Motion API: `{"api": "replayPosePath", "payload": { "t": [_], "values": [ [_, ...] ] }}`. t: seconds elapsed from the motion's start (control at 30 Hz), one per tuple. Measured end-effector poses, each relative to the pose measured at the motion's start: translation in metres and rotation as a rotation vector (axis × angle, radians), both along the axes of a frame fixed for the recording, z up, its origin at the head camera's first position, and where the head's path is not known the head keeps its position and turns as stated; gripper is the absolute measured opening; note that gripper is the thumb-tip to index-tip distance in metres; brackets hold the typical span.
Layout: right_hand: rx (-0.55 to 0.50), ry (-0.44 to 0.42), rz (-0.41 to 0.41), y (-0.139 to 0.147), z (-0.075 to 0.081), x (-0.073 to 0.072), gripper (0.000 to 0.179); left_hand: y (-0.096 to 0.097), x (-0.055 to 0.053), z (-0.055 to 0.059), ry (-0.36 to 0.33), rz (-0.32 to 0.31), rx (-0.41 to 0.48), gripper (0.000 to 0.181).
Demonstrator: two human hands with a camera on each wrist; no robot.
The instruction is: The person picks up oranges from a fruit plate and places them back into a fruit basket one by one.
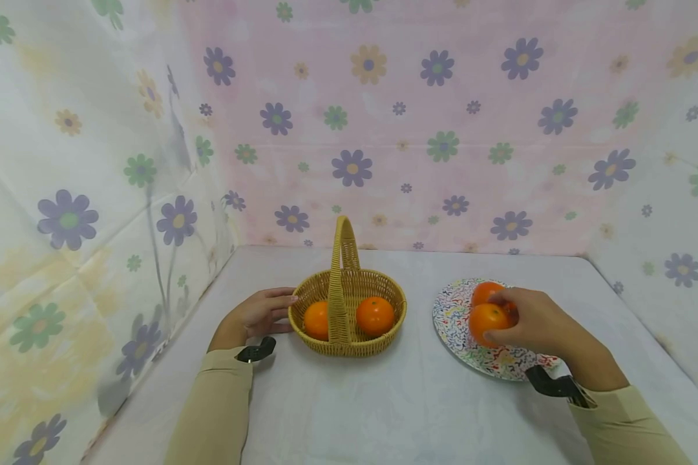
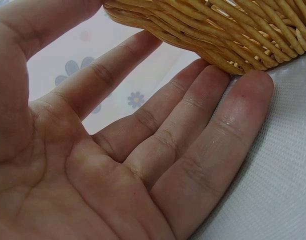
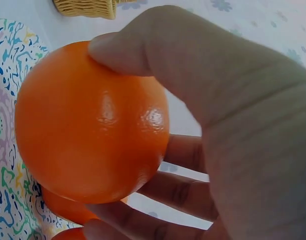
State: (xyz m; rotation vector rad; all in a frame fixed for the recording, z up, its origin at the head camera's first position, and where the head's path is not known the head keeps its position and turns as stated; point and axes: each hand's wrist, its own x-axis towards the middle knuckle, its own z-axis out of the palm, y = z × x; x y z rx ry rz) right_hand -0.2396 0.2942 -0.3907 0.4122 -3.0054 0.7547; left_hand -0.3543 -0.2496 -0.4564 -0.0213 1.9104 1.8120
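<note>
While the left hand (image 1: 262,311) touches the left side of the wicker basket (image 1: 349,349) with its fingers loosely extended, the right hand (image 1: 532,321), well apart from it, grips an orange (image 1: 487,325) over the patterned plate (image 1: 450,316) at the right. A second orange (image 1: 485,292) shows just on its far side. Inside the basket, a left orange (image 1: 315,321) and a right orange (image 1: 375,316) lie either side of the handle (image 1: 336,290)

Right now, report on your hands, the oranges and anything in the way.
Left hand touching basket. Right hand gripping orange at plate. Two oranges inside basket. Handle arches overhead, possibly in the way.
</note>
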Motion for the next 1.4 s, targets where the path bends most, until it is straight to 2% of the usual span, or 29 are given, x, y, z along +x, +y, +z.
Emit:
{"api": "replayPosePath", "payload": {
  "t": [0.37, 0.63, 1.0, 1.4],
  "values": [
    [-0.003, 0.083, 0.017, -0.005, 0.004, 0.001, 0.059, -0.001, 0.0, 0.002, -0.008, 0.011, 0.003, 0.067],
    [-0.023, 0.159, 0.029, -0.009, 0.004, 0.001, 0.055, 0.001, -0.001, 0.003, 0.0, -0.005, 0.011, 0.065],
    [-0.068, 0.256, 0.069, -0.024, 0.015, -0.002, 0.052, 0.002, -0.001, 0.001, 0.004, 0.006, 0.008, 0.066],
    [-0.109, 0.284, 0.074, -0.046, 0.023, -0.009, 0.051, 0.001, 0.0, 0.0, 0.004, 0.005, 0.004, 0.067]
  ]
}}
